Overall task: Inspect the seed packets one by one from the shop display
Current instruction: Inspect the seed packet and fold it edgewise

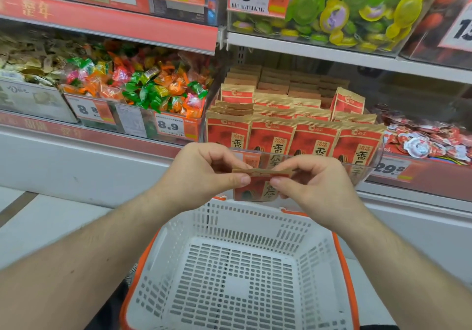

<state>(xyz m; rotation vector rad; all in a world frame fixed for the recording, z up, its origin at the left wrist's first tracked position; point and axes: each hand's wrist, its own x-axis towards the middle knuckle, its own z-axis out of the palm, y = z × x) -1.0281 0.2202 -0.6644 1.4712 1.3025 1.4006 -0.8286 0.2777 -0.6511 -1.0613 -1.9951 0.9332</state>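
A red and tan seed packet hangs upright in front of me, held by its top edge. My left hand pinches the left top corner between thumb and fingers. My right hand pinches the right top corner the same way. Behind the packet, several rows of matching seed packets stand upright in a clear display bin on the shelf. The lower part of the held packet hangs just above the rim of a basket.
A white slotted shopping basket with orange trim sits below my hands, with nothing in it. A bin of wrapped candies is at the left, red and white sweets at the right, green and yellow jelly cups above.
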